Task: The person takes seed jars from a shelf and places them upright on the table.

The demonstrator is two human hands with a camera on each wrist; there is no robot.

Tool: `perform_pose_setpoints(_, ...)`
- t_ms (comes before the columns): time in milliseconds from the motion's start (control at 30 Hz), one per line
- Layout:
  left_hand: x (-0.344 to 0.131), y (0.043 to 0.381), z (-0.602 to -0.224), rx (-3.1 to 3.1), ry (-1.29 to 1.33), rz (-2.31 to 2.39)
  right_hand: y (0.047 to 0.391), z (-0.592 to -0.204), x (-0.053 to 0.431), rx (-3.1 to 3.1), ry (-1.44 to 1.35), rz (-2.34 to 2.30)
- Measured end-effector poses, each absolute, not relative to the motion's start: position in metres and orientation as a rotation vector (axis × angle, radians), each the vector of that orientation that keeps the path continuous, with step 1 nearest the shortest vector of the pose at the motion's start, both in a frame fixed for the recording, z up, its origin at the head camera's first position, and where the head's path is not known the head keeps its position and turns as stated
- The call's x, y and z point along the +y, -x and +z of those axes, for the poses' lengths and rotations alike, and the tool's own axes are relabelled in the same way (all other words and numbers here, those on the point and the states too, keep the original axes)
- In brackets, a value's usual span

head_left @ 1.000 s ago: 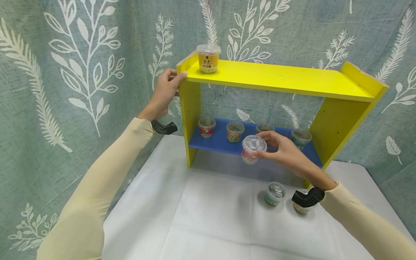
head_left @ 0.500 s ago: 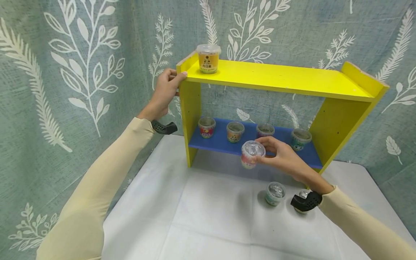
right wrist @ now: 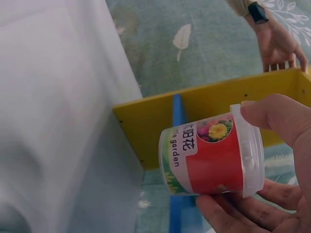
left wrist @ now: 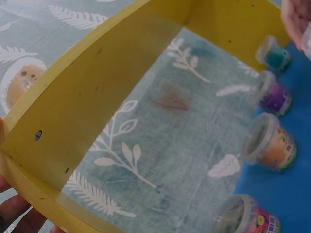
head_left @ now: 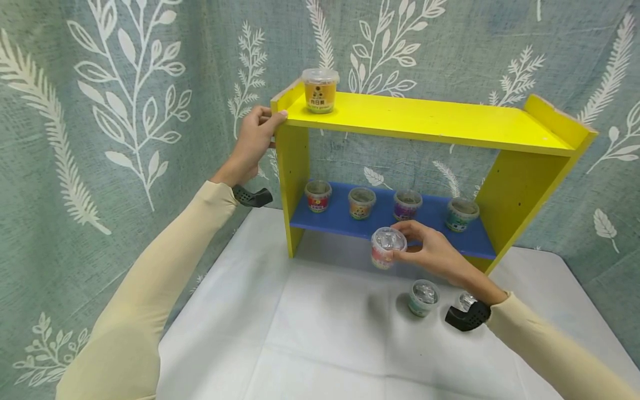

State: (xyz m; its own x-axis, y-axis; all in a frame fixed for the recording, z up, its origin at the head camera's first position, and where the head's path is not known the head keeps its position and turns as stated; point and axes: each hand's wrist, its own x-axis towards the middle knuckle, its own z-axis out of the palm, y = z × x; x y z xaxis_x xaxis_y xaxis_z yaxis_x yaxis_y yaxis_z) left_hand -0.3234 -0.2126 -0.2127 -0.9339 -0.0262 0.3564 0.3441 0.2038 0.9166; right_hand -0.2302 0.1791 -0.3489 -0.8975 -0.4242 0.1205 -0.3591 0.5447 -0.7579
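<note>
My left hand (head_left: 256, 141) grips the upper left corner of a yellow shelf unit (head_left: 430, 119), thumb on the front edge. My right hand (head_left: 434, 253) pinches a lidded plastic cup (right wrist: 209, 155) with a red flower label. In the head view this cup is in front of the blue lower shelf (head_left: 332, 220), above the white table. Along the blue shelf stand a red-labelled cup (head_left: 318, 196), an orange-labelled cup (head_left: 361, 203), a purple-labelled cup (head_left: 407, 205) and a green-labelled cup (head_left: 461, 214). On the yellow top stands a lidded orange-labelled cup (head_left: 320, 91).
A green-labelled lidded cup (head_left: 423, 298) stands on the white-covered table (head_left: 320, 328), below my right hand. Beside it, another cup (head_left: 466, 301) is partly hidden by my right wrist camera. A patterned green curtain (head_left: 200, 66) hangs behind the shelf unit and on the left.
My right hand has lowered the red-labelled cup a little and drawn it slightly away from the shelf, uncovering the purple-labelled cup. My left hand has stayed in place.
</note>
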Motion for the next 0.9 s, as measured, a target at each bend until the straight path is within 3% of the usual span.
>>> perform_pose_setpoints(900, -0.212, 0.323, -0.213, -2.180, 0.304, -1.791, 0.234, -0.401, 0.179, 2.711, 0.759, -1.151)
